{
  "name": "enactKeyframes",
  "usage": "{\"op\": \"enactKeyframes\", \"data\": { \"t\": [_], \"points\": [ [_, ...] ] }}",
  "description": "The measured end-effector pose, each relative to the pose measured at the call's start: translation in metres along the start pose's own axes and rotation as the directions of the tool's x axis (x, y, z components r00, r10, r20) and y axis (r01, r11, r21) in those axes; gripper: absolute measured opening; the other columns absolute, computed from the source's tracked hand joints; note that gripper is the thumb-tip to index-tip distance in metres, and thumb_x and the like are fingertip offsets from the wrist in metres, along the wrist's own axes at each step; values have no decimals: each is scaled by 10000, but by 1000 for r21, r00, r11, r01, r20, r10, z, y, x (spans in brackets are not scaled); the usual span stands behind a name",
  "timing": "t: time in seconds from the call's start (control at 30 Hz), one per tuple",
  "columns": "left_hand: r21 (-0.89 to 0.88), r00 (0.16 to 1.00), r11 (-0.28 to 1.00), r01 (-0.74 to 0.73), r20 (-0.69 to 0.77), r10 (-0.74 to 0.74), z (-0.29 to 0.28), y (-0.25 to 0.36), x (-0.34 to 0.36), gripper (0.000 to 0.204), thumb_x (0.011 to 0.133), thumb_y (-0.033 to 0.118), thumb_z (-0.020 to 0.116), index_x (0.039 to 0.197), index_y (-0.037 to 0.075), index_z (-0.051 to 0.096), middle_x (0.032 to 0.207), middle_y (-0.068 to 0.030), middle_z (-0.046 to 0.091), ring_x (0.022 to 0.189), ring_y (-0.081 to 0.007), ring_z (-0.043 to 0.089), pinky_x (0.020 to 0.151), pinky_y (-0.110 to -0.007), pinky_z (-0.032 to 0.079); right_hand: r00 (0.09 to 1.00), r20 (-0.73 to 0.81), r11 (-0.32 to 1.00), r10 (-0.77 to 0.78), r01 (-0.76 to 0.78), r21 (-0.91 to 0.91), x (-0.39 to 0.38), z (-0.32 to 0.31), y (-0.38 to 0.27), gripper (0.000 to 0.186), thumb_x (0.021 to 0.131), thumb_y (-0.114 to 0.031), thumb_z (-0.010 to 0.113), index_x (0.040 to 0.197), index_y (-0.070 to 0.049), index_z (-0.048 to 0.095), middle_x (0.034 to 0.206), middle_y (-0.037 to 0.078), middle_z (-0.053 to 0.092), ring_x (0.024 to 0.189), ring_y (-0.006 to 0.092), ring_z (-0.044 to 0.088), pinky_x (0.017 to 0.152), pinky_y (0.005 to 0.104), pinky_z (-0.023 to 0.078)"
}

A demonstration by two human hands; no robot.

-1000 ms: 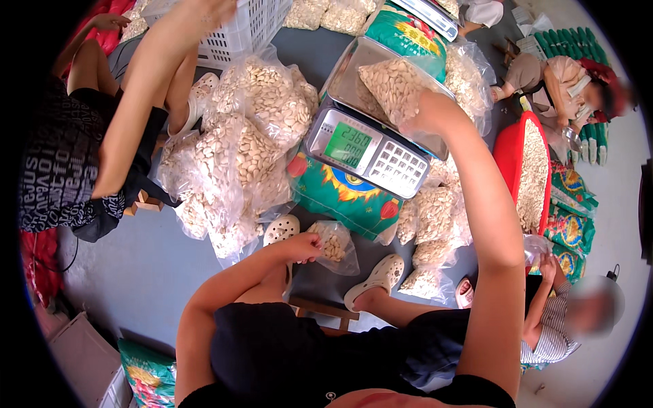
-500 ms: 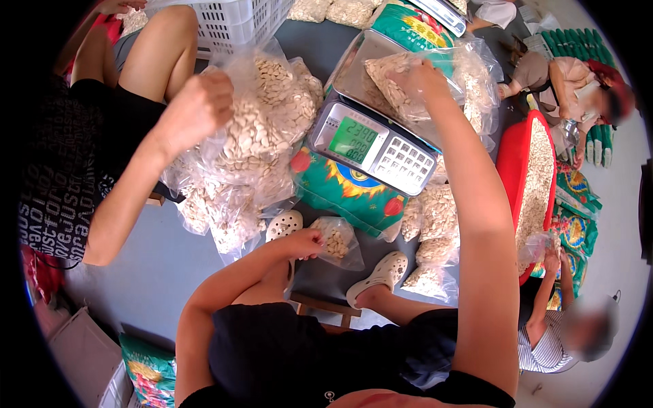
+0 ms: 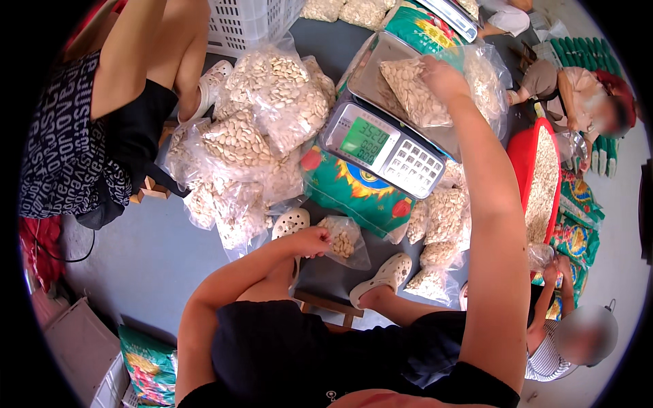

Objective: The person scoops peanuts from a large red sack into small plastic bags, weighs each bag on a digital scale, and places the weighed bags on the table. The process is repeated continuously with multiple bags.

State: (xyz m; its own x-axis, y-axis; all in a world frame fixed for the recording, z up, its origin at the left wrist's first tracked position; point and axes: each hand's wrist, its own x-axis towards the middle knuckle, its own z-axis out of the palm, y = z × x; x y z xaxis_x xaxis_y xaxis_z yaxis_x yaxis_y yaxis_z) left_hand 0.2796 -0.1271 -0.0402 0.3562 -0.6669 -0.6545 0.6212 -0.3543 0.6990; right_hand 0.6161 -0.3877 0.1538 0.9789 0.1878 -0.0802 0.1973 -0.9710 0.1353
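My left hand (image 3: 313, 241) is closed on the edge of a small clear plastic bag of pale seeds (image 3: 345, 239), held low above my feet. My right hand (image 3: 447, 79) reaches far forward, its fingers closed at the top of a fuller bag of pale, flat seeds (image 3: 407, 88). That bag rests on the metal pan (image 3: 367, 73) of a digital scale (image 3: 382, 148) with a lit green display and a keypad. Beneath the scale lies a green printed sack (image 3: 354, 187). Some of my right fingertips are hidden by the bag's plastic.
Several filled clear bags (image 3: 238, 139) are heaped left of the scale; more bags (image 3: 445, 211) lie to its right. A white crate (image 3: 248, 24) stands far left, near a seated person (image 3: 81, 143). At right is a red tub (image 3: 537, 183) of seeds, with other people nearby.
The neighbour's arm at left has drawn back from the heaped bags. The bag under my right hand sits more squarely on the pan, and the display's figures have changed. My left hand stays put.
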Motion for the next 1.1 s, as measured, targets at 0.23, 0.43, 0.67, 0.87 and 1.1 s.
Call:
{"op": "enactKeyframes", "data": {
  "t": [0.23,0.43,0.67,0.87,1.1],
  "points": [
    [97,1000,995,23,-22,-21,1,22,-14,215,790,241,624,882,60,550,691,-46,580,577,-104,518,516,-256,429,944,-233,904,233,-122,409,-5,-13,25,373,844,-344,542,1059,-43,587,935,198,645,873,306,628,773,393,479],
    [331,968,923,-198,-85,238,4,15,-6,319,755,340,677,766,39,573,692,-80,608,629,-178,582,586,-327,461,927,81,411,365,-239,880,-34,-39,34,272,858,-291,569,983,-50,575,794,86,605,579,168,557,500,317,465],
    [181,996,983,-36,-75,51,9,27,-4,171,764,197,638,760,51,551,715,-42,607,563,-94,530,500,-253,426,994,91,-280,53,-73,957,-95,-93,33,150,933,-225,508,946,-79,477,787,45,531,515,92,474,321,210,345],
    [10,999,1000,-27,-46,27,5,3,0,172,758,172,631,793,42,523,712,-42,606,565,-110,542,505,-240,440,727,646,-192,-235,-686,702,-223,-37,-67,169,914,-289,534,887,-125,497,690,27,537,416,71,440,299,181,285],
    [7,985,995,-104,141,102,4,8,-7,136,783,105,604,835,49,491,761,-42,589,670,-107,562,526,-253,445,60,859,60,-508,-993,105,-327,141,-149,194,869,-276,583,862,-94,516,674,35,532,405,89,444,288,207,274]
  ]
}}
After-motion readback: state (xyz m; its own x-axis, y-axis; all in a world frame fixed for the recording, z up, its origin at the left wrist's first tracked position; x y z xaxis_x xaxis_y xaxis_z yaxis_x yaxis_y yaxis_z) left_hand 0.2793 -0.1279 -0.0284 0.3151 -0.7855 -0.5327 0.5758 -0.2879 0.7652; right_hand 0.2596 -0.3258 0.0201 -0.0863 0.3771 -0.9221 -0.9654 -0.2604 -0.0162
